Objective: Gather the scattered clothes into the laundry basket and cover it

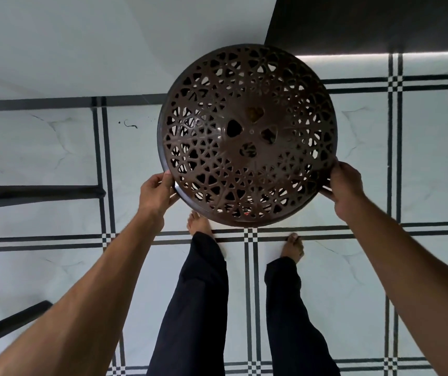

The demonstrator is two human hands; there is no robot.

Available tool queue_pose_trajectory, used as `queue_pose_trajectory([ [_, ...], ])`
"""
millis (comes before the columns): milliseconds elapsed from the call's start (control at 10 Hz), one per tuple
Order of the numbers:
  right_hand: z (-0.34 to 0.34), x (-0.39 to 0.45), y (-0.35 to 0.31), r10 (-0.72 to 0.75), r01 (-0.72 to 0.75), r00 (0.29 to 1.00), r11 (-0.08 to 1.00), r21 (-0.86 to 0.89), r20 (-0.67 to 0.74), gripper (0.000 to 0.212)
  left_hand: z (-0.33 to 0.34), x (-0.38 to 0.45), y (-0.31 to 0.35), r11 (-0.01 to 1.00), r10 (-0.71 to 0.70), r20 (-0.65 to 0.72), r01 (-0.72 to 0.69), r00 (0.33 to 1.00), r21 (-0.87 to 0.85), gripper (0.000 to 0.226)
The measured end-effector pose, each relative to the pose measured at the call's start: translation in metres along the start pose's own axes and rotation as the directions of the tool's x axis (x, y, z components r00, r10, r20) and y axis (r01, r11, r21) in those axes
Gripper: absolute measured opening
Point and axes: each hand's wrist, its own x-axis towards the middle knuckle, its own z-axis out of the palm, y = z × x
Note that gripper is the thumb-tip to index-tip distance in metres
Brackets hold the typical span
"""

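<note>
Above the tiled floor (54,147), in front of the person's bare feet, the brown lid (247,134) is held by both hands at opposite points of its rim: the left hand (156,192) grips the near-left edge with the thumb over the top and the fingers curled beneath, and the right hand (346,185) grips the near-right edge in the same manner. The step in hand appears to be covering the laundry basket. To do it well, keep the lid level, centre it over the basket's opening, lower it evenly on both sides, and release only once the rim seats all the way round; a tilted descent could catch one edge and leave the other raised. The lid is round and slightly domed, moulded in dark brown plastic with an open lattice of flower and heart cut-outs and four larger heart-shaped holes about a small central point. Dark shapes and a spot of red show through the near openings, but whether the basket and clothes lie directly beneath cannot be told. Dark furniture legs (35,192) stand at the left edge.
</note>
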Motion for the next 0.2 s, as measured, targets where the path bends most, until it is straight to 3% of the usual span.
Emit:
queue_pose_trajectory([
  [200, -0.003, -0.006, 0.051, 0.011, -0.009, 0.983, 1.000, 0.011, -0.186, 0.039, 0.009, -0.025, -0.030, 0.982, 0.120, -0.253, -0.078, 0.960, 0.171, 0.045],
])
